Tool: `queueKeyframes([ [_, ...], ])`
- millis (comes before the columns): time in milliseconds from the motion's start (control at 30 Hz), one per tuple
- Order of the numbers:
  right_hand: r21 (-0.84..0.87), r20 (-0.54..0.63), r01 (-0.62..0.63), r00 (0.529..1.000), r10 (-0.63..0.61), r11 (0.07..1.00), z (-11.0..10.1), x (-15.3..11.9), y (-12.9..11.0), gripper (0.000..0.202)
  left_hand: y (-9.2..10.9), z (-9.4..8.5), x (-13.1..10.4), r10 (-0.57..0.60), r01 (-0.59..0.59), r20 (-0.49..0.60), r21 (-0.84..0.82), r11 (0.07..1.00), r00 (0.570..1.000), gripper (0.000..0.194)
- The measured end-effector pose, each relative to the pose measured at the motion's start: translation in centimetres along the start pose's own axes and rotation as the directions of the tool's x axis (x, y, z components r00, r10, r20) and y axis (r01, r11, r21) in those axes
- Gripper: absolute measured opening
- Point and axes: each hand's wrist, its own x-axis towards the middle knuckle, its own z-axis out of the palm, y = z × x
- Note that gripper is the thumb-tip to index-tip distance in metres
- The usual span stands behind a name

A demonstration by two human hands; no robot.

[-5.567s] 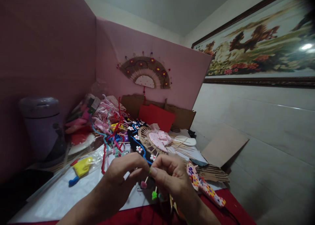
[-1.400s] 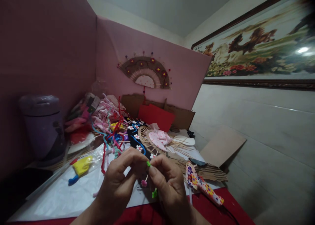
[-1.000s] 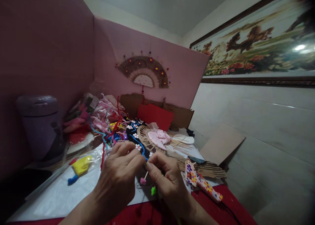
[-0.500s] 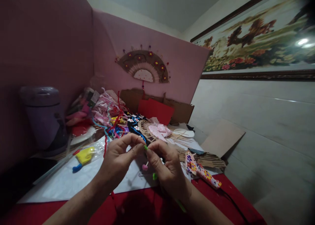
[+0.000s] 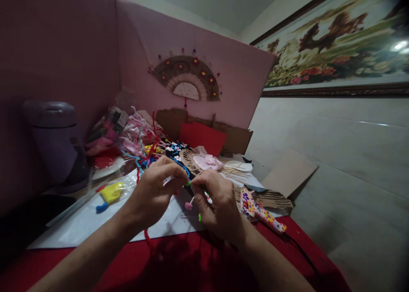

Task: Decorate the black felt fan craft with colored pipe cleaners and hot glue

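My left hand (image 5: 156, 185) and my right hand (image 5: 215, 200) meet above the table, fingertips pinched close together. Between them a bit of bright green pipe cleaner (image 5: 188, 183) shows; the fingers cover most of it. Another green piece (image 5: 200, 217) peeks out below my right hand. Just under the fingertips is a small pink tip on a thin stick (image 5: 188, 206). Behind the hands lies a dark fan (image 5: 179, 155) with blue lines and white flowers, its ribs spread around pink dotted cloth (image 5: 207, 161).
A flower-patterned glue gun (image 5: 262, 211) with a cord lies at right, beside corrugated cardboard (image 5: 275, 197). Yellow and blue clay in a bag (image 5: 111, 193) rests on white paper (image 5: 73, 228) at left. A purple tumbler (image 5: 57, 147) stands behind it. A finished fan (image 5: 188, 76) hangs on the pink panel.
The view has tilted slightly downward. My fingertips have drawn closer over the green pipe cleaner, so less of it shows. A green length below my right wrist is no longer visible.
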Motion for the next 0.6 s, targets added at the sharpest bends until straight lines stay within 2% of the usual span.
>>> queueKeyframes([
  [100, 0.018, -0.058, -0.04, 0.997, 0.041, 0.999, 0.1, -0.02, -0.18, 0.008, -0.03, 0.04, 0.05, -0.188, 0.204, 0.079, -0.301, 0.932, 0.979, 0.015],
  [233, 0.014, -0.063, -0.034, 0.997, 0.034, 0.999, 0.43, -0.22, -0.13, 0.008, -0.09, 0.41, 0.05, -0.252, 0.273, 0.104, -0.392, 0.878, 0.962, 0.018],
  [400, 0.01, -0.08, -0.023, 0.997, 0.023, 1.0, 0.69, -0.41, -0.01, 0.009, -0.2, 0.7, -0.02, -0.214, 0.215, 0.037, -0.298, 0.93, 0.976, 0.019],
  [600, -0.049, -0.077, 0.071, 0.994, -0.075, 0.996, 0.29, -0.33, -0.09, 0.01, 0.15, 0.21, -0.1, -0.053, 0.055, 0.034, -0.043, 0.998, 0.998, 0.017],
])
